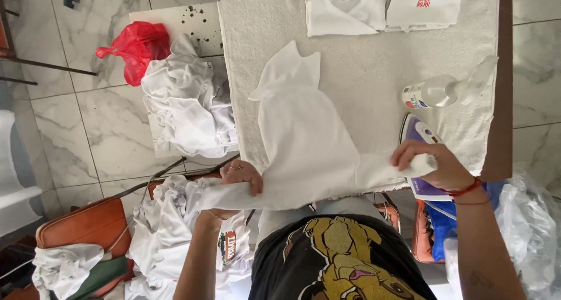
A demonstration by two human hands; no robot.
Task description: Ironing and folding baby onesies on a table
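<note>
A white shirt (304,130) lies spread on the towel-covered table (362,72), its sleeve end pointing away from me. My left hand (239,177) grips the near left edge of the shirt, with a ring on one finger. My right hand (429,162) clutches the near right edge, bunched in the fingers; a red string bracelet circles that wrist. Both hands hold the hem stretched along the table's near edge.
Two folded white shirts (383,9) lie at the table's far end. A clear spray bottle (447,89) and a purple and white iron (422,139) sit at the right. Piles of white clothes (187,104) rest on the left, beside a red plastic bag (137,46).
</note>
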